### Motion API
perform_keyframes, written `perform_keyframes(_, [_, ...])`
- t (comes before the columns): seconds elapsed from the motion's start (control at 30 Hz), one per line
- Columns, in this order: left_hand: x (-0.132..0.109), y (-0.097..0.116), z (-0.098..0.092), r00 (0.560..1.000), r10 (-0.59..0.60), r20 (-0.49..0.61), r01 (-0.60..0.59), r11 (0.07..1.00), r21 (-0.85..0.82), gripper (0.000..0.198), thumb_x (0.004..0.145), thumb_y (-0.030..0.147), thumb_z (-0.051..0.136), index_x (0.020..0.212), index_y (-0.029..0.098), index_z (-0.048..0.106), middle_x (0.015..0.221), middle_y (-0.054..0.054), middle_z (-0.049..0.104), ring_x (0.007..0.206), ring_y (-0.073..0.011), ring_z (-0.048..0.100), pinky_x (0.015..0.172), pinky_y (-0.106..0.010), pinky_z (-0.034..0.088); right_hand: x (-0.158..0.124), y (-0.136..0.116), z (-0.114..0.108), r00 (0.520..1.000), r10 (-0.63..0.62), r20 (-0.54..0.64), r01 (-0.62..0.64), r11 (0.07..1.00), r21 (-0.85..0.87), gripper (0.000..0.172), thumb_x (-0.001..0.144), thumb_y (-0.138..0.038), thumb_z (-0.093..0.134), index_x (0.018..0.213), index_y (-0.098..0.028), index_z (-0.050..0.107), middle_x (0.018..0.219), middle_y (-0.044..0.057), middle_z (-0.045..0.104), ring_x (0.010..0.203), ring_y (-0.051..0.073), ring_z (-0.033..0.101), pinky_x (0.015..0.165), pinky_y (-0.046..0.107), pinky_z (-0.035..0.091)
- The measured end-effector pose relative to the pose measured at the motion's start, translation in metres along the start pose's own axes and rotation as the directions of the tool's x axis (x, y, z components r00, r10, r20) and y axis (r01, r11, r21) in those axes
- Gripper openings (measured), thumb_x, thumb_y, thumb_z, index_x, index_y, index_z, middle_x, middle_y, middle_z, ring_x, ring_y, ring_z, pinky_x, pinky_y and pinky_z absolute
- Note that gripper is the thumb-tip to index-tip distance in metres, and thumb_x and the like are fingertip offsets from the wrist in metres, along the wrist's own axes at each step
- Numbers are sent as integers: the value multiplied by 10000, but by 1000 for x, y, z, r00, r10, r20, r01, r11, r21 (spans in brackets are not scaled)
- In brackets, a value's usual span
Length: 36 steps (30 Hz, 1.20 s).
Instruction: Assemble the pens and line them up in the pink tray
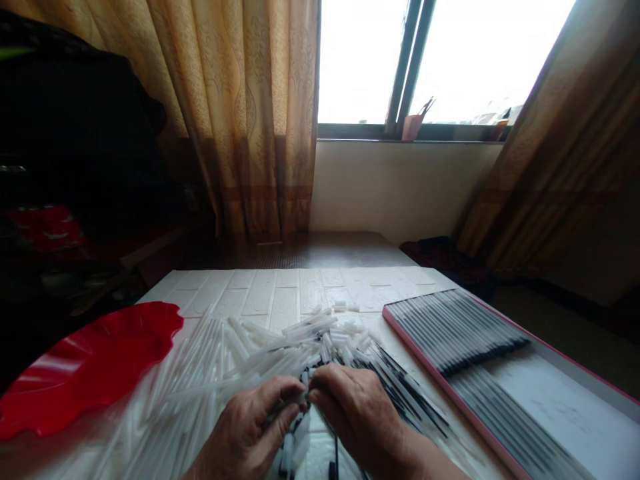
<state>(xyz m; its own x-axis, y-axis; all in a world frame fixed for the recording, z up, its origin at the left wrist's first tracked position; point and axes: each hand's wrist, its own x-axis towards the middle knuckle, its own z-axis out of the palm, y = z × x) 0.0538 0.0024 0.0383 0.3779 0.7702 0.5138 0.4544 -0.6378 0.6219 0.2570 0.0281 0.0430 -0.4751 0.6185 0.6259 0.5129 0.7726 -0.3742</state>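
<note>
My left hand (260, 420) and my right hand (355, 400) meet over the near middle of the table, thumbs and fingers pinched together. Whatever sits between the fingertips is small and mostly hidden, so I cannot tell what it is. Under and between them lie small black pieces (286, 453), partly covered by my hands. To the left and ahead spreads a loose pile of clear plastic tubes (200, 373). Just right of my right hand are thin dark rods (407, 390), like pen refills. Short whitish pieces (350, 330) lie beyond the fingertips.
A red scalloped tray (95, 373) stands at the left. On the right, a pink-edged shallow box (417, 353) holds rows of pen-like clear sticks (450, 330) with dark ends. White brick-patterned sheeting (310, 293) covers the table. Curtains (250, 120) and a window are behind.
</note>
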Motion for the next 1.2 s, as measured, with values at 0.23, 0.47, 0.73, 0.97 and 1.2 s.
perform_keyframes(0.23, [-1,2,1,998,-28,64,29,1000,-6,177,947,152,541,1053,270,621,847,49,739,730,-107,723,674,-136,533,-1,-1,1,999,-50,-1,49,982,-181,544,1090,-374,214,710,-207,566,565,7,643,468,128,605,495,257,350])
perform_keyframes(0.47, [-2,0,4,995,-24,93,23,1000,10,179,945,141,539,1043,267,618,830,44,733,716,-114,720,645,-141,523,1,-1,4,998,-68,-16,61,967,-245,603,1098,-359,178,622,-218,521,493,-7,597,409,118,557,464,289,297])
perform_keyframes(0.73, [-2,0,-1,999,-7,32,7,1000,21,212,937,139,528,1083,274,603,862,49,739,730,-107,725,677,-136,532,1,-4,-5,993,-6,120,18,995,-100,466,1073,-340,233,810,-200,592,649,19,673,552,151,643,524,271,369])
perform_keyframes(0.97, [-1,3,0,997,-33,65,32,999,11,166,950,161,523,1039,258,625,834,40,741,726,-113,727,638,-132,530,-1,-2,2,993,-12,121,26,993,-112,422,1054,-293,263,735,-222,530,614,8,633,504,145,593,506,269,347])
perform_keyframes(1.2, [0,-1,-6,979,85,-184,-31,960,278,220,922,215,609,1135,269,623,1016,-16,754,919,-185,734,851,-243,570,-1,7,-1,995,94,44,-93,995,-19,318,1023,-288,348,798,-214,560,628,2,629,532,149,601,534,253,387])
